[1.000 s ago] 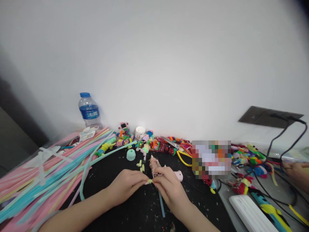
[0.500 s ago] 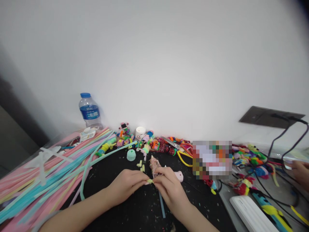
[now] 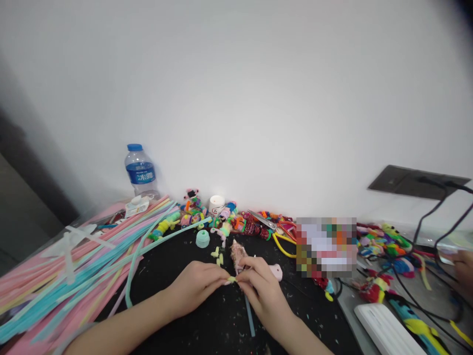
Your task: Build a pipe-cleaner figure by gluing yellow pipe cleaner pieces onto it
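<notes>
A short pale-yellow piece of pipe cleaner is pinched between the fingertips of both hands, above the black work mat. My left hand grips its left end, and my right hand its right end. Behind my right hand lies a pink glue gun, partly hidden, with a glue-crusted front. From under that hand a bluish stick points toward me. Several small yellow pipe-cleaner pieces lie just beyond my fingers, near a mint-green coiled dome.
Bundles of pastel pipe cleaners spread across the left. Scissors, a white cup and pipe-cleaner figures line the wall. A water bottle stands back left. At right are a white power bank, black cables and another person's hand.
Both hands keep their pinch on the yellow piece with hardly any movement. The whole view has shifted slightly, and the other person's hand at the right edge has moved a little.
</notes>
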A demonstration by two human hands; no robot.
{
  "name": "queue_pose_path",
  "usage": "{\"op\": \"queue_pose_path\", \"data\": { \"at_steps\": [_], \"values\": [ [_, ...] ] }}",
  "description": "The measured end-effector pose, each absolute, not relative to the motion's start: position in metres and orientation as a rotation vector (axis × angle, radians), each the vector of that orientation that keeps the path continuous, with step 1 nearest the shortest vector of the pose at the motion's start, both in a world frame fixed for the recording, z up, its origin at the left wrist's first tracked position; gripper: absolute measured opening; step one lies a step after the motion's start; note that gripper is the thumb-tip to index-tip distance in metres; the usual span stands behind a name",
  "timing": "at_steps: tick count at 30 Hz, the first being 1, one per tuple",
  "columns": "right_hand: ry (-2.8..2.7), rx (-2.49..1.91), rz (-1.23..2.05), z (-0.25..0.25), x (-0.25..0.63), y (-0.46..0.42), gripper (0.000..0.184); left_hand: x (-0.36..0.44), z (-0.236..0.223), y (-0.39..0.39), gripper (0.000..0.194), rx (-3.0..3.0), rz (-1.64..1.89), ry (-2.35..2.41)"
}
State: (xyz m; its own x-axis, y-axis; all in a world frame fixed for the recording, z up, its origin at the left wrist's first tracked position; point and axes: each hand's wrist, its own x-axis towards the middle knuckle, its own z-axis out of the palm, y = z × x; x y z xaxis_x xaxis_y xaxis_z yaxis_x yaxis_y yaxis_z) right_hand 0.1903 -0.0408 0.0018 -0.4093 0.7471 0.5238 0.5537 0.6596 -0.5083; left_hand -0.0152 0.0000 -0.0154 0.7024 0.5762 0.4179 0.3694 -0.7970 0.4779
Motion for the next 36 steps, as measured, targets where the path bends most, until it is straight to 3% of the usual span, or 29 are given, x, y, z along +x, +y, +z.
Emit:
{"op": "queue_pose_path", "data": {
  "at_steps": [36],
  "values": [
    [-2.104,-1.009,0.314,0.0027,0.1881,-0.0406,0.015,-0.012,-0.0081,-0.0071,0.019,2.509,0.817,0.746]
  ]
}}
